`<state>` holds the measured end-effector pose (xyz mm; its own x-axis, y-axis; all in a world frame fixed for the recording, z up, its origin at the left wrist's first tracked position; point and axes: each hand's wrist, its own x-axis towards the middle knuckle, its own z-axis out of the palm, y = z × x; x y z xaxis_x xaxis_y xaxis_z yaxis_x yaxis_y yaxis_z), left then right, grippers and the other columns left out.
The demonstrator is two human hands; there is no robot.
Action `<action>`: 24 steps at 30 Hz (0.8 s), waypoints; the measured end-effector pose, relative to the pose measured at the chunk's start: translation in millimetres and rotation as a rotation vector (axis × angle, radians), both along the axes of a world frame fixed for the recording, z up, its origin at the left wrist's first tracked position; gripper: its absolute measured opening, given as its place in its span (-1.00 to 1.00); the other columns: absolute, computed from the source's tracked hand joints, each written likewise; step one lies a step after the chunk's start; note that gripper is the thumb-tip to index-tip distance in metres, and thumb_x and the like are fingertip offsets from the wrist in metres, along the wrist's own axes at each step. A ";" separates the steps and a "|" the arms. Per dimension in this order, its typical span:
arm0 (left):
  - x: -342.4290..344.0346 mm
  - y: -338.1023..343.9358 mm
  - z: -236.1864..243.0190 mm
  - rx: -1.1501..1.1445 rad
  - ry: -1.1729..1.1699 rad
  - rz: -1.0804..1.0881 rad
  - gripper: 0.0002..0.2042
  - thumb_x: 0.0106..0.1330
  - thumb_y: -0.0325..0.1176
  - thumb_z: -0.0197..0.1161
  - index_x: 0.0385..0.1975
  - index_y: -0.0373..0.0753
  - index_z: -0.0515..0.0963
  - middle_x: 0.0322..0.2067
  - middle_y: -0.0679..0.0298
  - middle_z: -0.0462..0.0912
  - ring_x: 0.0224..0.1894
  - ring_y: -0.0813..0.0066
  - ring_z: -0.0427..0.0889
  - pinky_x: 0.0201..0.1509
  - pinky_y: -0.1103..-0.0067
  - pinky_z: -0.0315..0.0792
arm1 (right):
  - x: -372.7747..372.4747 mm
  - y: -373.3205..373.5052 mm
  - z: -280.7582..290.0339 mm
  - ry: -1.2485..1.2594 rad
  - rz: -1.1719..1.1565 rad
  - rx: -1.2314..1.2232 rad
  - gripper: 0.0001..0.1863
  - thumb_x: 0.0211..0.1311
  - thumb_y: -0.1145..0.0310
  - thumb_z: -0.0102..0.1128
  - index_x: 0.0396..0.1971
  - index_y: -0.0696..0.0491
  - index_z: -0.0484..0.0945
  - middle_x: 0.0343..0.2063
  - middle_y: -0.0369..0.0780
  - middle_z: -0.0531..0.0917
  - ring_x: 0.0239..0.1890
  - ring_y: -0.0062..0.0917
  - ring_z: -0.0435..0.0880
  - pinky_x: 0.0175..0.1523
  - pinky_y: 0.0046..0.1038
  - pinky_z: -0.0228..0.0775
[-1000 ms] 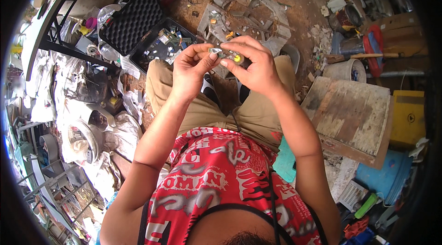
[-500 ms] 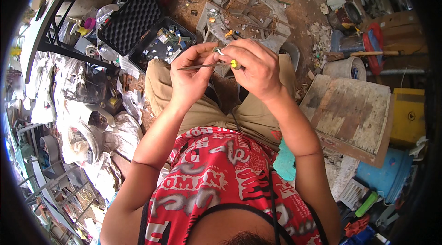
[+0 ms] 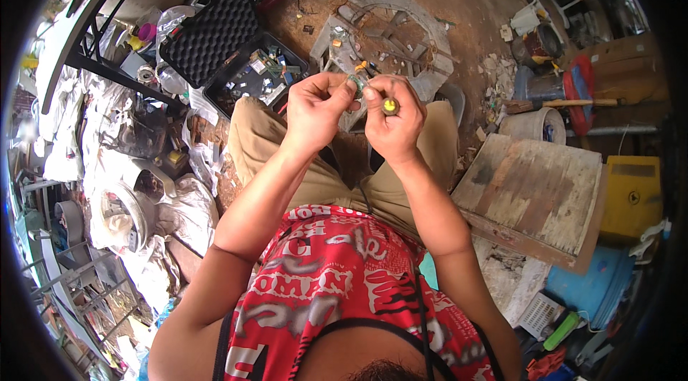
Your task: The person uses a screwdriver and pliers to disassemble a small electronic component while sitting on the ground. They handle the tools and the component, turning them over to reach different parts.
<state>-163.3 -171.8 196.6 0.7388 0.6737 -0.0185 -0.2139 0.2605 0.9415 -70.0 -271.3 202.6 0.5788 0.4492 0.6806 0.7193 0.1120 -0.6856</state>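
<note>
My left hand (image 3: pixel 320 110) pinches a small green piece (image 3: pixel 354 85), apparently electronic, between thumb and fingertips, in front of my chest. Just to its right, my right hand (image 3: pixel 394 125) is closed around a screwdriver with a yellow-topped handle (image 3: pixel 389 106), the handle end facing up toward the camera. Its thin shaft points toward the green piece; whether its tip touches is too small to tell. Beyond my hands, an open black case with a foam lid (image 3: pixel 204 44) holds several small electronic parts (image 3: pixel 261 66).
An octagonal weathered frame (image 3: pixel 430 23) lies on the dirt floor ahead. At right are a bucket (image 3: pixel 530 123), wooden board (image 3: pixel 523 195), yellow box (image 3: pixel 632 195) and blue container (image 3: pixel 588 284). A dark metal table frame (image 3: pixel 97 73) and white sacks (image 3: pixel 193 205) crowd the left.
My right hand has turned more upright. The screwdriver, whose shaft crossed leftward half a second ago, now has its handle end facing up. My left hand has shifted slightly right.
</note>
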 end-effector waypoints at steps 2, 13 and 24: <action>2.2 -1.5 0.0 -0.167 -0.011 0.005 -0.87 0.32 -0.45 0.28 -0.29 -0.41 0.61 -0.46 0.31 0.66 -0.46 0.64 0.62 -0.32 0.68 0.52 | -4.4 0.2 -12.1 0.223 0.045 0.069 -0.91 0.22 0.45 0.28 -0.37 0.12 0.55 -0.37 -0.17 0.63 -0.33 -0.34 0.63 -0.17 -0.39 0.47; 0.4 -0.8 -7.8 -0.584 -0.153 -0.143 -0.82 0.39 -0.38 0.19 -0.14 -0.35 0.56 -0.40 0.30 0.68 -0.39 0.56 0.67 -0.21 0.63 0.60 | -5.7 7.4 -44.6 1.087 0.395 0.310 -0.83 0.38 0.32 0.18 -0.17 0.08 0.51 -0.32 -0.35 0.58 -0.48 -0.73 0.41 -0.39 -0.63 0.27; -25.6 26.4 -9.9 0.974 0.155 -0.049 -0.89 0.12 -0.52 0.30 -0.34 -0.28 0.64 -0.47 0.14 0.64 -0.47 0.21 0.63 -0.39 0.49 0.50 | 36.4 -24.1 -25.8 0.442 0.476 -0.430 -0.86 0.35 0.34 0.16 -0.29 0.11 0.53 -0.49 -0.34 0.57 -0.52 -0.71 0.49 -0.45 -0.63 0.30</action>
